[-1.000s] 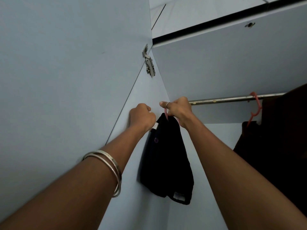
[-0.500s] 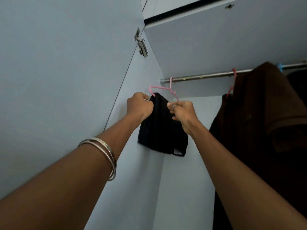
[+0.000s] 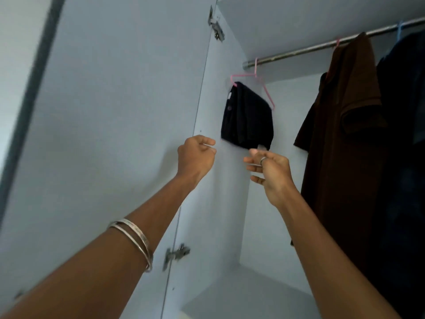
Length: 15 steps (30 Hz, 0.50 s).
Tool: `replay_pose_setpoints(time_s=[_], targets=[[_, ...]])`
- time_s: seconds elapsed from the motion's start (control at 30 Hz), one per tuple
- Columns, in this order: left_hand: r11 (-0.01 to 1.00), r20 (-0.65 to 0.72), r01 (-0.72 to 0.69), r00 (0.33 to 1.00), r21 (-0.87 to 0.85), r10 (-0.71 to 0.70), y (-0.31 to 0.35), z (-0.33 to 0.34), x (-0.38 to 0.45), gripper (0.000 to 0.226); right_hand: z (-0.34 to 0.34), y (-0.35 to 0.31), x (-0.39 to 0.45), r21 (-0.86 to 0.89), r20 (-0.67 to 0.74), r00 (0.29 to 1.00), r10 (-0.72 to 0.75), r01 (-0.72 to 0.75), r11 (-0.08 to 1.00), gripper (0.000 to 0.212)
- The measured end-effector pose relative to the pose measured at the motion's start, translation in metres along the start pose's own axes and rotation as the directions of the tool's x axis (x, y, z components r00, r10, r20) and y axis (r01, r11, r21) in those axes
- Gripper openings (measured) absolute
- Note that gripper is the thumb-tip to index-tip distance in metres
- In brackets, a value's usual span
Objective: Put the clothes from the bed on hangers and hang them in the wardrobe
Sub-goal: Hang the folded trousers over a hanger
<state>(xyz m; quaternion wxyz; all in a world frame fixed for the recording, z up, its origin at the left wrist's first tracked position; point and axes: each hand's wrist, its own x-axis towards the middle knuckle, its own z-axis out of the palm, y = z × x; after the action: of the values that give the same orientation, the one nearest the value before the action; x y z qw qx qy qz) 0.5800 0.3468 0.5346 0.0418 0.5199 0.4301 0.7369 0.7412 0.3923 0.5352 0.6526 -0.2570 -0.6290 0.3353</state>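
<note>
Head view – where are the black shorts (image 3: pixel 247 118)?
– On the pink hanger (image 3: pixel 255 75), hooked at the left end of the rail (image 3: pixel 322 46), near the wardrobe's side wall (image 3: pixel 220 192).
– And the hands?
– Both below the shorts, touching nothing. Left hand (image 3: pixel 195 157) is curled into a fist, empty; right hand (image 3: pixel 268 166) has its fingers loosely spread, empty.
– Anything else hanging?
– A brown shirt (image 3: pixel 340 125) further right
</note>
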Motion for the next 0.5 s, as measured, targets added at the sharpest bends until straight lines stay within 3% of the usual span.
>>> replay_pose_setpoints(time_s=[0.13, 0.3, 0.4, 0.5], targets=[[1.0, 0.064, 0.021, 0.998, -0.009, -0.02, 0.02, -0.055, -0.07, 0.025, 0.033, -0.021, -0.082, 0.121, 0.013, 1.0, 0.027, -0.028, 0.992, 0.016], [0.996, 0.139, -0.087, 0.987, 0.003, 0.085, 0.05, -0.144, -0.149, 0.027, 0.076, -0.05, -0.183, 0.314, 0.085, 0.996, -0.021, -0.007, 0.949, 0.022], [0.996, 0.084, -0.088, 0.993, -0.012, 0.089, 0.055, -0.212, -0.191, 0.029, 0.115, -0.068, -0.239, 0.416, 0.124, 0.99, -0.061, 0.004, 0.909, 0.024], [0.999, -0.004, 0.031, 1.0, 0.015, -0.031, 0.053, -0.299, -0.225, 0.026, 0.172, -0.085, -0.303, 0.48, 0.176, 0.984, -0.008, -0.079, 0.874, 0.025]])
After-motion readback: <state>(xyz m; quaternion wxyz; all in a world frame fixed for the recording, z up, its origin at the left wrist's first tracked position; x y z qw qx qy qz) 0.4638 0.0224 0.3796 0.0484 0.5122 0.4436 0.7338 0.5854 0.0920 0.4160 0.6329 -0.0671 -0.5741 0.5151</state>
